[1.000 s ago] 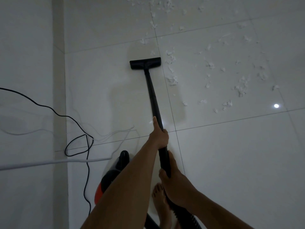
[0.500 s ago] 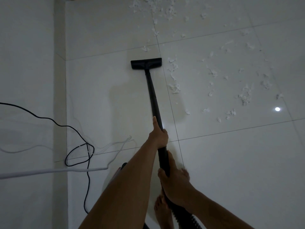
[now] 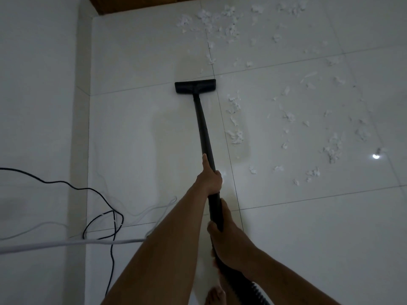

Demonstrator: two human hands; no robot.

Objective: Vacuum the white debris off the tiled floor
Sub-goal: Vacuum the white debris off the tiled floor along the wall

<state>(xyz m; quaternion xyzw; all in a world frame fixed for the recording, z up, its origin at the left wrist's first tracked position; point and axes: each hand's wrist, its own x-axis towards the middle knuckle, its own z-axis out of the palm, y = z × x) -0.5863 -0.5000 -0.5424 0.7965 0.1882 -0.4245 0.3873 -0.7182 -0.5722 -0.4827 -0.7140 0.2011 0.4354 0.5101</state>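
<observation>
A black vacuum wand (image 3: pixel 204 128) runs away from me over the white tiled floor (image 3: pixel 308 227). Its flat black nozzle (image 3: pixel 195 86) lies on the tiles just left of a grout line. My left hand (image 3: pixel 210 178) grips the wand at mid length. Lower down, my right hand (image 3: pixel 229 241) grips the wand where the ribbed hose (image 3: pixel 256 293) joins it. White debris (image 3: pixel 236 119) lies scattered to the right of the nozzle, and a denser patch of debris (image 3: pixel 220 20) lies beyond it at the top.
A white wall (image 3: pixel 37 106) rises along the left. A black cord (image 3: pixel 105 219) loops on the floor at lower left, with a thin white cable (image 3: pixel 66 244) beside it. My bare foot (image 3: pixel 214 297) shows at the bottom edge. A brown edge (image 3: pixel 132 4) crosses the top.
The nozzle has slid forward along the floor, up to the cross grout line. The view has tilted up, showing more debris at the top. The vacuum body has left the view.
</observation>
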